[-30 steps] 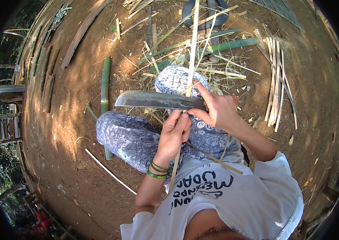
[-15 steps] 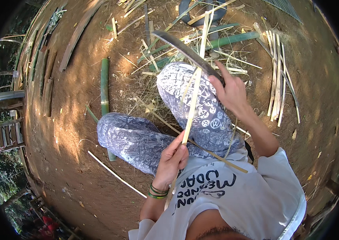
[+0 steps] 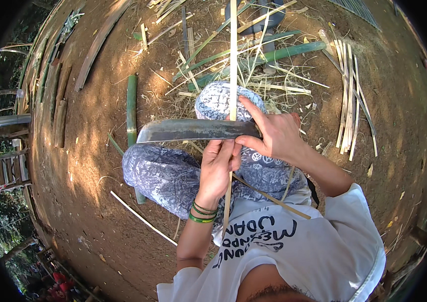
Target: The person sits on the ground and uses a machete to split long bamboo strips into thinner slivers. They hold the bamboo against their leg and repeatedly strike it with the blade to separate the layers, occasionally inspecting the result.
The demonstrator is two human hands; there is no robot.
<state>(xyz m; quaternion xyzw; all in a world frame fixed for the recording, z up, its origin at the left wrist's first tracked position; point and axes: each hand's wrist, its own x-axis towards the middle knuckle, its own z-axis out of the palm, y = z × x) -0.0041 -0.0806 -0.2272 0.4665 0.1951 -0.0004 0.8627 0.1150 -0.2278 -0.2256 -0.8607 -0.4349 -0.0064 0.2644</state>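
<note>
My left hand (image 3: 218,168) pinches a long pale bamboo strip (image 3: 233,60), which runs upright from my lap past my knees. My right hand (image 3: 274,132) is closed round a machete (image 3: 188,130); its handle is hidden in the grip. The broad dark blade lies crosswise over the strip, just beyond my left fingertips, and points left. My right index finger stretches along beside the strip. Below my left hand, the strip's lower end reaches down to my shirt. Another thin strip (image 3: 274,198) rests across my lap.
A green bamboo pole (image 3: 132,108) lies left of my knees, and a thicker green piece (image 3: 294,52) lies ahead among shavings (image 3: 284,75). Several split strips (image 3: 346,100) are bundled at the right. Wooden boards (image 3: 100,43) lie on the ground far left.
The machete has come nearer me and swung from a slant to nearly level across the strip. My left hand has moved slightly forward, the strip now stands straighter, and my hands are close together.
</note>
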